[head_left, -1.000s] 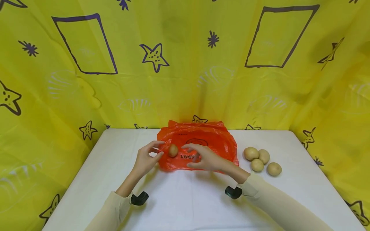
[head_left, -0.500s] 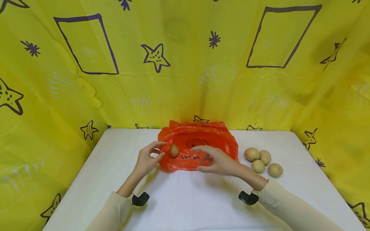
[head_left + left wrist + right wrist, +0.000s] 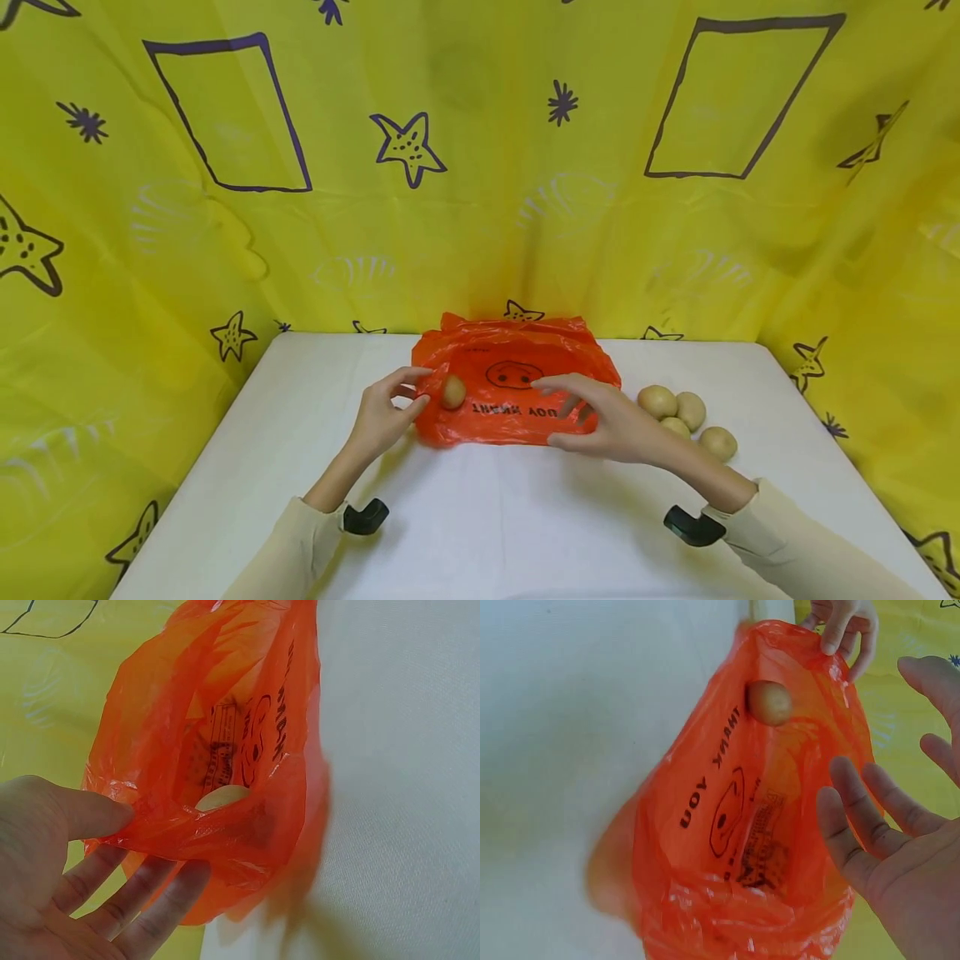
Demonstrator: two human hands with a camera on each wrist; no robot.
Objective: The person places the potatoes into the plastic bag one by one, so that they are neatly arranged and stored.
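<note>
A red plastic bag [image 3: 495,427] printed with "THANK YOU" and a pig snout stands with its mouth open at the back of the table. My left hand [image 3: 381,415] pinches the bag's left rim, thumb on one side and fingers on the other in the left wrist view. One potato [image 3: 769,703] is inside the bag, near that held rim. My right hand [image 3: 611,423] holds nothing; its fingers are relaxed and spread, in front of the bag's right end. Close behind it lie several potatoes [image 3: 657,401], one partly covered by the hand.
A white-covered table [image 3: 465,517] carries everything. Yellow curtain [image 3: 480,208] with drawn stars and shells hangs at the back and both sides, right behind the bag. Each wrist has a dark camera mount [image 3: 366,517].
My right hand has moved away from over the potato in the bag, rightward toward the loose potatoes. The left hand keeps its grip on the bag's rim, nearly unmoved.
</note>
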